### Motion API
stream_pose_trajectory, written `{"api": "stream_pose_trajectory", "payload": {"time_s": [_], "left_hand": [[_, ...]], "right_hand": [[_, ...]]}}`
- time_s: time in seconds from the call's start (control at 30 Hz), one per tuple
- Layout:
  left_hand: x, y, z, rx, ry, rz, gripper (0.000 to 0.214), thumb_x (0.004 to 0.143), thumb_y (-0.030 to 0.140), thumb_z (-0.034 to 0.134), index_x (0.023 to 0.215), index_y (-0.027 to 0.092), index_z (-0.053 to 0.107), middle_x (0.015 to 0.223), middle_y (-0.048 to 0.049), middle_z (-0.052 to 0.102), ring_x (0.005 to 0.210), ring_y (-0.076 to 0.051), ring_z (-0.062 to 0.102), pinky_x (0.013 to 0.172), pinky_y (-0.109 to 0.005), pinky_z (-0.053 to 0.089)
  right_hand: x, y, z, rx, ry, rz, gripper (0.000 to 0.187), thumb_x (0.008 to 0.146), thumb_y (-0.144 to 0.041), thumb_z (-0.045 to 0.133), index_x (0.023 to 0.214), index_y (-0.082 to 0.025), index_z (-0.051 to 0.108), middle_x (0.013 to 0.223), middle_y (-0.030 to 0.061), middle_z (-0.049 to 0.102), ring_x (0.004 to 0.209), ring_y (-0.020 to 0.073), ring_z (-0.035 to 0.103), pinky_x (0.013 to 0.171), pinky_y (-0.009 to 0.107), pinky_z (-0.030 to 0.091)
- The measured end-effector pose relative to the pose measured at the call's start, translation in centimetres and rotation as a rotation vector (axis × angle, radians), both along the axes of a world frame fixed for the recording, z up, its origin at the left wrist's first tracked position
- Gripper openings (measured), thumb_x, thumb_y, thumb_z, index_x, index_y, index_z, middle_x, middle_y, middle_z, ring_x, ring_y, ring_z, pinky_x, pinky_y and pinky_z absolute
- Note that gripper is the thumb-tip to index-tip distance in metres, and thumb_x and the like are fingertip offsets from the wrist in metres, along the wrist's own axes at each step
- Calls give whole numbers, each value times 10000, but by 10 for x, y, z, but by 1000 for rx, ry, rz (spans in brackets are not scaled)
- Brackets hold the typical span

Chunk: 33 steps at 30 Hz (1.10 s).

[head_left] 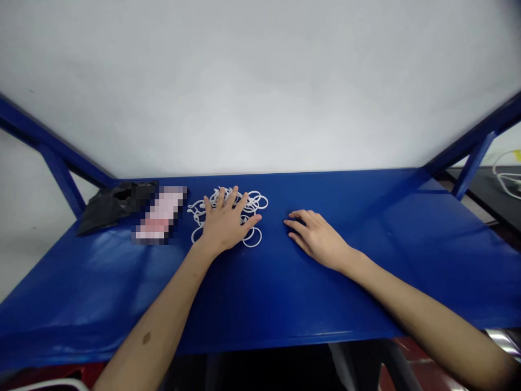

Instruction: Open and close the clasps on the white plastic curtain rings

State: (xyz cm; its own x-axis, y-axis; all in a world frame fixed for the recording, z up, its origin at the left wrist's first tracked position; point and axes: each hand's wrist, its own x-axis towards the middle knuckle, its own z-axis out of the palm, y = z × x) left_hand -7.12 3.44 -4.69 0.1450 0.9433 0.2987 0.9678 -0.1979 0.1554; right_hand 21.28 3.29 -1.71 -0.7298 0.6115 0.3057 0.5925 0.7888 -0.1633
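My left hand [224, 221] lies palm down with its fingers spread over a loose pile of white plastic loops [256, 202], which look like zip ties closed into rings. Part of the pile is hidden beneath the palm and fingers. My right hand [315, 236] rests on the blue tabletop [277, 304] to the right of the pile, apart from it. Its fingers are slightly curled and separated, with nothing visible in them.
A black plastic bag [103, 209] lies at the left end, beside a pixelated pinkish item [160, 214]. Blue frame bars [57, 174] rise at both sides, with a pale wall [260, 92] behind. At far right, a white cable [507, 176] sits on a dark surface.
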Motion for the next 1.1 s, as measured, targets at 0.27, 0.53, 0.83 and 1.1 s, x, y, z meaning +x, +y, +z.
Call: {"api": "stream_pose_trajectory", "payload": {"time_s": [0.27, 0.53, 0.83, 1.1], "left_hand": [[8, -1, 8, 13, -7, -123, 859, 916, 671, 515, 1600, 276, 177, 1654, -177, 257, 1516, -417, 245, 1190, -699, 153], [8, 0, 8, 13, 0, -209, 682, 1013, 559, 404, 1582, 203, 281, 1612, -139, 377, 1501, -315, 330, 1224, -544, 251], [10, -6, 34, 325, -71, -110, 352, 1026, 391, 466, 1163, 160, 693, 1167, -97, 741, 1152, -278, 621, 1024, -473, 462], [60, -35, 37, 203, -116, -560, 237, 1019, 279, 499, 995, 197, 721, 980, -32, 766, 985, -177, 673, 941, -357, 503]], "right_hand": [[-1, 0, 0, 0, -15, -3, 318, 1025, -248, 490, 1282, -136, 640, 1243, 171, 622, 1108, 289, 606, 910, 509, 554], [0, 1, -2, -8, 3, 5, 314, 1020, -247, 501, 1287, -156, 640, 1234, 167, 628, 1114, 286, 611, 917, 513, 556], [10, 9, 0, 20, -26, -39, 356, 1012, -334, 534, 1301, -154, 636, 1260, 172, 616, 1119, 300, 602, 931, 514, 548], [23, 27, -5, 50, -69, -179, 420, 995, -412, 546, 1302, -140, 635, 1249, 190, 610, 1086, 328, 590, 929, 534, 543]]}}
